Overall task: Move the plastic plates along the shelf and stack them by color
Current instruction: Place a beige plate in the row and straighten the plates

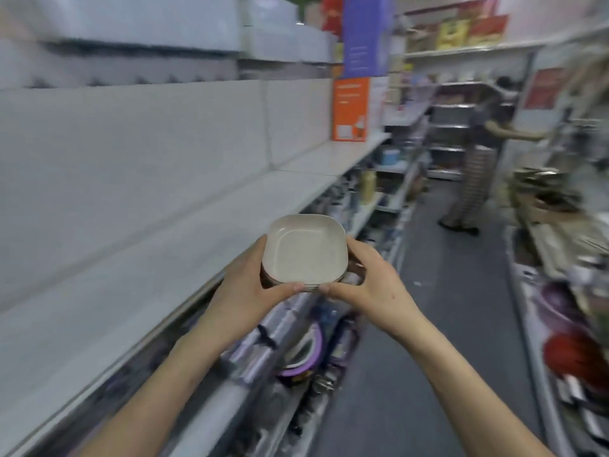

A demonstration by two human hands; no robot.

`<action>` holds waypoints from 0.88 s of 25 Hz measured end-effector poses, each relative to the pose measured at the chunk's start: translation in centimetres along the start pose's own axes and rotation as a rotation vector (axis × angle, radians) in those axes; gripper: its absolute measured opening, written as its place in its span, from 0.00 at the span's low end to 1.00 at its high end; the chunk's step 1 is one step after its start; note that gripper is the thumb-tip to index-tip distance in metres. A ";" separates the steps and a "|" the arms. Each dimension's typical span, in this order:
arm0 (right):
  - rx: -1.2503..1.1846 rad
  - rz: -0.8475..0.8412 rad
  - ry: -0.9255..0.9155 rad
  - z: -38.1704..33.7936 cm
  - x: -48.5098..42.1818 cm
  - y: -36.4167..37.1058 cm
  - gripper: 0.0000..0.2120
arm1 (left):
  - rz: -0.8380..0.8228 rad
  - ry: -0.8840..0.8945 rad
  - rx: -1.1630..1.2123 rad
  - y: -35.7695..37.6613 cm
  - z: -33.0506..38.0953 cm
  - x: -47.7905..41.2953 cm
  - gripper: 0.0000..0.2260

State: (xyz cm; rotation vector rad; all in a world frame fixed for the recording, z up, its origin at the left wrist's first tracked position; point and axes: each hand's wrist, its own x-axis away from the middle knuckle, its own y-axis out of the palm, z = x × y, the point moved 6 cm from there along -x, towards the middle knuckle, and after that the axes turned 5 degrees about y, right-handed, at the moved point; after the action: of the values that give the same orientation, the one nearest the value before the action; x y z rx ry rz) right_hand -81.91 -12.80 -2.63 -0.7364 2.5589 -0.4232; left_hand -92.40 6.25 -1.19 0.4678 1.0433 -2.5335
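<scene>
A stack of square plastic plates [304, 250] with rounded corners is held in the air between both hands, just past the front edge of the white shelf [141, 265]. The top plate is cream-white; darker brownish plates show beneath it at the left side. My left hand [245, 286] grips the stack's left side, thumb along the near edge. My right hand [369, 285] grips the right side, thumb on the near edge and fingers curled round the far side. The whole view is motion-blurred.
The long white shelf runs away on the left, with an orange box [350, 108] at its far end. Lower shelves hold purple-rimmed ware [304, 354]. A grey aisle floor [438, 324] runs ahead, where a person [478, 166] reaches to the right shelving. Goods crowd the right racks.
</scene>
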 end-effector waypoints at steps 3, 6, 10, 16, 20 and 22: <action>0.031 0.209 0.135 5.6 5.7 -9.9 0.40 | -0.193 0.127 0.124 11.7 4.6 -3.9 0.40; 0.053 0.418 0.270 10.9 13.9 -18.4 0.41 | -0.407 0.228 0.243 23.4 10.1 -4.8 0.39; 0.085 0.693 0.450 15.9 28.0 -26.0 0.42 | -0.708 0.371 0.343 37.8 17.9 -0.8 0.41; 0.112 1.063 0.703 18.0 46.4 -31.0 0.40 | -1.107 0.565 0.418 53.9 28.1 7.7 0.44; 0.170 1.243 0.882 18.3 54.7 -32.1 0.42 | -1.304 0.667 0.477 61.4 33.0 13.1 0.43; 0.219 1.311 0.951 18.5 57.1 -32.4 0.42 | -1.393 0.712 0.508 64.5 34.8 14.9 0.41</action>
State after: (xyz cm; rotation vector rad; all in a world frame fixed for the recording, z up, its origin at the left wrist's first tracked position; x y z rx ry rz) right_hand -102.49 -74.21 -24.17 1.5253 2.9697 -0.6118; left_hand -82.48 -64.57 -23.02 1.1359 1.1332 -4.0972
